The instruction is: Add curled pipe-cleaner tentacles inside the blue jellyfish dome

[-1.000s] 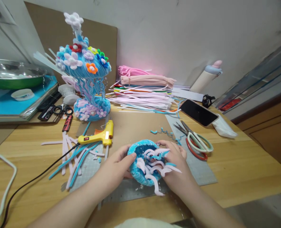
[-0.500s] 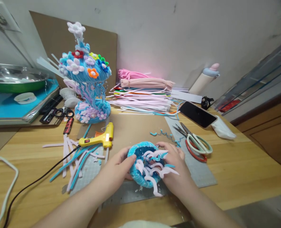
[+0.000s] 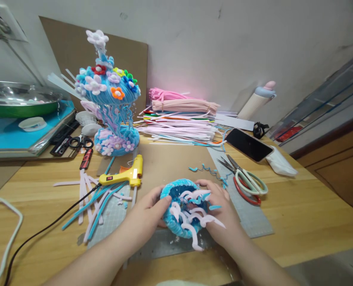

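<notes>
Both hands hold a round, hollow piece made of blue pipe cleaners, its open side turned up towards me. Curly white and blue pipe-cleaner strands spill from its inside over the right rim. My left hand is closed on the left rim, thumb on top. On the right side, my right hand grips the piece, its fingers partly hidden behind the strands. A yellow glue gun lies just left of my left hand. A twisted wire with blue bits rests beyond my right hand.
A blue jellyfish-like pipe-cleaner model with flowers stands at the back left. Bundled pipe cleaners lie by the wall. At right are scissors and a phone. Cut pipe cleaners and a black cord lie left.
Almost nothing differs. The view has shifted very slightly, and both hands keep their hold on the blue piece in the same place.
</notes>
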`<state>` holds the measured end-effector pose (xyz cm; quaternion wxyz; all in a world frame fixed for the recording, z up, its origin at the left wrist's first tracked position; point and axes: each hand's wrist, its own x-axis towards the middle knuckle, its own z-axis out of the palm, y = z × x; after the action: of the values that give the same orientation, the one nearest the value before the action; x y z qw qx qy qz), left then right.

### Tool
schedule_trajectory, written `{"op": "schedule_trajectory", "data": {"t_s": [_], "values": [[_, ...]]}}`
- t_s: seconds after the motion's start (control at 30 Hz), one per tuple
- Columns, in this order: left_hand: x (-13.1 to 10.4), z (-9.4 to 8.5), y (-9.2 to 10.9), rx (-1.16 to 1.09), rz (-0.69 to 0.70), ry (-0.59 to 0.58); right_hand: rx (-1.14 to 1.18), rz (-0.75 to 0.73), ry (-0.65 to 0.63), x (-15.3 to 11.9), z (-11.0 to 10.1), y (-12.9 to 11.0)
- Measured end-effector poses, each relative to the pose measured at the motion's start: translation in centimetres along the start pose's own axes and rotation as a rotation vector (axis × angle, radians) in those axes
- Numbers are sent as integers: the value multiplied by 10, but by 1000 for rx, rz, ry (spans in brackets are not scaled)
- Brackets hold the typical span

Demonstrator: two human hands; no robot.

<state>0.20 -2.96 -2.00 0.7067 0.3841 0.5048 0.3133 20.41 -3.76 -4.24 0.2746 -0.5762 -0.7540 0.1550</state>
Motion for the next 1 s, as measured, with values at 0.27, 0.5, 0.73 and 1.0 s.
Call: {"op": "schedule_trajectory", "data": {"t_s": [0.27,0.5,0.73,1.0], "values": [[-2,3,4,-11,-19,40,-150,-74,96,-4,3,5],[-2,2,3,-42,-32,43,-113,-24,20,-2,3,7],[0,2,1,-44,-34,37,-72,4,20,-1,0,0],[-1,1,1,-23,-33,37,-61,16,16,0,1,-1]]}}
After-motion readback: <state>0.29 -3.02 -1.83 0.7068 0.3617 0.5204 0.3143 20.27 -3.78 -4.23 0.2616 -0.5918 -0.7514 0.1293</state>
